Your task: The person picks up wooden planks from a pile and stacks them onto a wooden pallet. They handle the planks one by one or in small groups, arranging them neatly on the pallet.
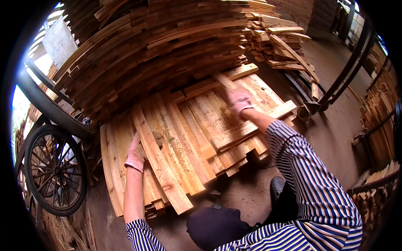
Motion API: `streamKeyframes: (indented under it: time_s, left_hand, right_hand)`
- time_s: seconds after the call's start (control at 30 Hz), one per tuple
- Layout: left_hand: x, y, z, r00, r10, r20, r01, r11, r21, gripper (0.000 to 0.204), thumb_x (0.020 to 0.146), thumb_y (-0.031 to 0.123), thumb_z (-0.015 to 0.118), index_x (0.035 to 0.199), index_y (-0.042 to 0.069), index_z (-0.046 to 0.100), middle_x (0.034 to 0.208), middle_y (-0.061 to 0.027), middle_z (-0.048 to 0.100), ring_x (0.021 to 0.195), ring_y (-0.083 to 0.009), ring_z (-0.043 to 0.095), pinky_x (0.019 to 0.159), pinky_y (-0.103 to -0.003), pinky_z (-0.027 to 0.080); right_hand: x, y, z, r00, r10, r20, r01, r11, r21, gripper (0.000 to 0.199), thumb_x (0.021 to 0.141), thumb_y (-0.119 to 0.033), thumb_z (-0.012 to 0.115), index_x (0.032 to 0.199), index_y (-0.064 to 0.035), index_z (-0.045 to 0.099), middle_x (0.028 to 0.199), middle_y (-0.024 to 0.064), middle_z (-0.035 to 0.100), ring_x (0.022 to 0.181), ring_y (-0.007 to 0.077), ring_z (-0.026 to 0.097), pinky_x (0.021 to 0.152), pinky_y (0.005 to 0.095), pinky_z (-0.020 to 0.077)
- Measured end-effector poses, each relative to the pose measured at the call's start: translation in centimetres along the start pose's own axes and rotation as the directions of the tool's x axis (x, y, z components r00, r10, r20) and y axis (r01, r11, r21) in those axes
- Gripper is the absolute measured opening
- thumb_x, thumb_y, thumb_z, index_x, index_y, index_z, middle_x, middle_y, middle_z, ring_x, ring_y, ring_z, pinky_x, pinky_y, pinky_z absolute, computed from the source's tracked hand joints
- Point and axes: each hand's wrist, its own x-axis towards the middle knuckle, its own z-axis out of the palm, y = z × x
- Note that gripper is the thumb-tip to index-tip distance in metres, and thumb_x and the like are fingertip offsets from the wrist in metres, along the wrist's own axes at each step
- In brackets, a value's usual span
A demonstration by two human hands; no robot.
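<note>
A layer of pale wooden planks (193, 173) lies side by side on a low stack in front of me. My left hand (135, 154), in a pink knit glove, rests with fingers stretched along the left edge of a long plank (161, 167) that lies slantwise on top. Farther right, my right hand (240, 100), gloved too and blurred, is closed around the near end of a narrow wooden board (224, 81). Its fingertips are partly hidden. Two crosswise battens, a far batten (201, 88) and a near batten (236, 136), lie over the planks.
A tall pile of stacked boards (167, 46) rises just beyond the planks. Looser boards (289, 54) lie at the back right. A spoked wheel (54, 170) stands at left, a metal frame (349, 62) at right. More wood (379, 121) lines the right side.
</note>
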Motion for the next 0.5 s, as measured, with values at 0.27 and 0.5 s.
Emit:
streamKeyframes:
  time_s: [0.27, 0.5]
  left_hand:
    - [3.9, -1.8, 11.1, 0.980, 0.171, -0.107, -0.154, 0.977, 0.148, 0.066, 0.102, 0.052, 0.054, 0.137, -0.005, 0.052, 0.126, -0.0333, 0.062, 0.116, -0.0433, 0.065, 0.100, -0.057, 0.057]
    - [10.9, -9.2, 23.2, 0.779, -0.020, -0.627, 0.104, 0.990, 0.098, 0.063, 0.101, 0.059, 0.053, 0.149, 0.019, 0.044, 0.141, -0.0178, 0.056, 0.113, -0.0337, 0.061, 0.094, -0.053, 0.052]
  right_hand:
    - [-7.0, -2.0, -5.1, 0.994, -0.099, 0.055, 0.074, 0.937, 0.341, 0.090, 0.087, -0.041, 0.068, 0.164, -0.0222, 0.026, 0.097, 0.0156, 0.069, 0.062, 0.0157, 0.057, 0.048, 0.0332, 0.0499]
    - [-8.8, -8.1, -4.8, 0.917, -0.400, 0.005, 0.306, 0.708, 0.637, 0.099, 0.083, -0.047, 0.077, 0.160, -0.0070, 0.031, 0.155, 0.0221, 0.048, 0.132, 0.0295, 0.058, 0.111, 0.0377, 0.0466]
